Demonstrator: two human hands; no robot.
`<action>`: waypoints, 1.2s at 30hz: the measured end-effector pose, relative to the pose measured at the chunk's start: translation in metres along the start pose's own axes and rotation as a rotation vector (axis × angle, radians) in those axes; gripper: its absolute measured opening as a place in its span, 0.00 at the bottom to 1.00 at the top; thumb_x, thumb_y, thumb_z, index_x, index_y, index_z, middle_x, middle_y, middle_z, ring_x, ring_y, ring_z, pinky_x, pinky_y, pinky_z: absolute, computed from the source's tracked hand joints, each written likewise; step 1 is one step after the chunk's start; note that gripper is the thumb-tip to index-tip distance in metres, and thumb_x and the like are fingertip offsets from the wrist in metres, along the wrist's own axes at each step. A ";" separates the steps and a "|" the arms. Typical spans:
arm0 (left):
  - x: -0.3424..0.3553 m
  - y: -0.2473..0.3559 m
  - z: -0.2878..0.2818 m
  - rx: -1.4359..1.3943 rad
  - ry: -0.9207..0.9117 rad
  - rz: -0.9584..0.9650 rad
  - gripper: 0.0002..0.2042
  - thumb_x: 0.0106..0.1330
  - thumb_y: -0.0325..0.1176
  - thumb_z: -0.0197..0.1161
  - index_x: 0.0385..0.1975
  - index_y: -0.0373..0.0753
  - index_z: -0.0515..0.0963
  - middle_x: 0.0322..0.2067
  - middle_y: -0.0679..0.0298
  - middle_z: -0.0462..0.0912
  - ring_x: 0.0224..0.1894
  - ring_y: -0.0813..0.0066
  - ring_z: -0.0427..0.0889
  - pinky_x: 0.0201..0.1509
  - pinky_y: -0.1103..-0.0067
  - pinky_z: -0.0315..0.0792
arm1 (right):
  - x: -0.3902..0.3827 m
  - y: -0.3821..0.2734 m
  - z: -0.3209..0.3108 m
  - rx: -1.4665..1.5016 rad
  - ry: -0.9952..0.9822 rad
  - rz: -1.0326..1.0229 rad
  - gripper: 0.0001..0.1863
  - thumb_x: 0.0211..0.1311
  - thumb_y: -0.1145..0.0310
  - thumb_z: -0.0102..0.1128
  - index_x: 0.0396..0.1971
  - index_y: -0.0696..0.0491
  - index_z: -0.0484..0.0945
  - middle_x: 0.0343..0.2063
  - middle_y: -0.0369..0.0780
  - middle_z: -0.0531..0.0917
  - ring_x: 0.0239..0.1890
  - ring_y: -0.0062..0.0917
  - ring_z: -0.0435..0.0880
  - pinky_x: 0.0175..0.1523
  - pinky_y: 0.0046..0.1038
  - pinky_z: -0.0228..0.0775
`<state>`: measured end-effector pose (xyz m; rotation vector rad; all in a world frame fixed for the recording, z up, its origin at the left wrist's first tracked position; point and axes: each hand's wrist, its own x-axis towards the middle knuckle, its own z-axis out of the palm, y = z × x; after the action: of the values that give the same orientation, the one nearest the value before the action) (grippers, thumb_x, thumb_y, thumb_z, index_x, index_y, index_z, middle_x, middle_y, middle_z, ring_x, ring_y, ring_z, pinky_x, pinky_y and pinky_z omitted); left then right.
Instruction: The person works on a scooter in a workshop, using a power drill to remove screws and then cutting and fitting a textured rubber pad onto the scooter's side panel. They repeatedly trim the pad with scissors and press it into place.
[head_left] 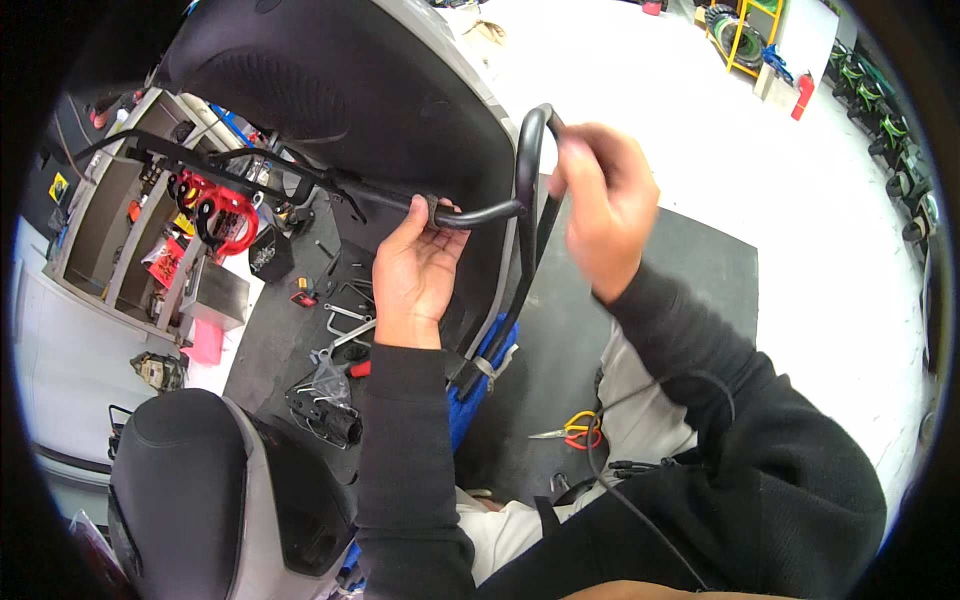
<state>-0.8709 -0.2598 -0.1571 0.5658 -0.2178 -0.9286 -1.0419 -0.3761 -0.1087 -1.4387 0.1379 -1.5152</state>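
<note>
A black tubular metal frame [526, 165] with a bent upper loop stands before me, beside a large black textured panel [350, 90] with a grey edge. My left hand [418, 275] grips a horizontal tube of this frame, thumb at the front and fingers behind it. Close to the loop's right side is my right hand [608, 205], its fingers curled in and smeared by motion. Whatever those fingers hold is hidden. A pale tie [490, 370] wraps the frame's lower end, next to a blue cloth [465, 415].
Loose hex keys and wrenches [345, 325] lie on the dark mat [690, 260]. Scissors [572, 432] with red and yellow handles rest near my legs. A black seat [180, 490] is at lower left, a shelf unit [100, 245] at left. A cable crosses my right arm.
</note>
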 end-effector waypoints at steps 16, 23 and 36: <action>0.000 0.012 0.022 0.216 0.185 0.027 0.04 0.69 0.25 0.68 0.38 0.33 0.79 0.37 0.57 0.85 0.42 0.66 0.84 0.56 0.68 0.81 | -0.227 0.064 -0.018 -0.126 -1.621 0.062 0.12 0.63 0.61 0.64 0.36 0.55 0.87 0.29 0.49 0.88 0.36 0.47 0.89 0.42 0.45 0.81; -0.005 0.017 0.038 0.407 0.249 0.024 0.04 0.70 0.27 0.66 0.36 0.35 0.79 0.37 0.58 0.85 0.41 0.66 0.85 0.55 0.67 0.82 | -0.219 0.071 -0.014 -0.201 -1.623 0.162 0.12 0.58 0.64 0.66 0.32 0.58 0.88 0.30 0.50 0.89 0.37 0.46 0.90 0.43 0.44 0.83; -0.002 0.020 0.055 0.441 0.259 0.002 0.02 0.72 0.21 0.59 0.38 0.29 0.75 0.36 0.53 0.84 0.42 0.63 0.87 0.58 0.68 0.86 | -0.209 0.077 -0.003 -0.177 -1.748 0.168 0.11 0.55 0.66 0.67 0.32 0.57 0.90 0.35 0.49 0.90 0.40 0.45 0.91 0.42 0.43 0.83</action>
<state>-0.8810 -0.2688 -0.1005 1.0849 -0.1889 -0.7972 -1.0448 -0.2708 -0.3050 -2.2971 -0.6551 0.2532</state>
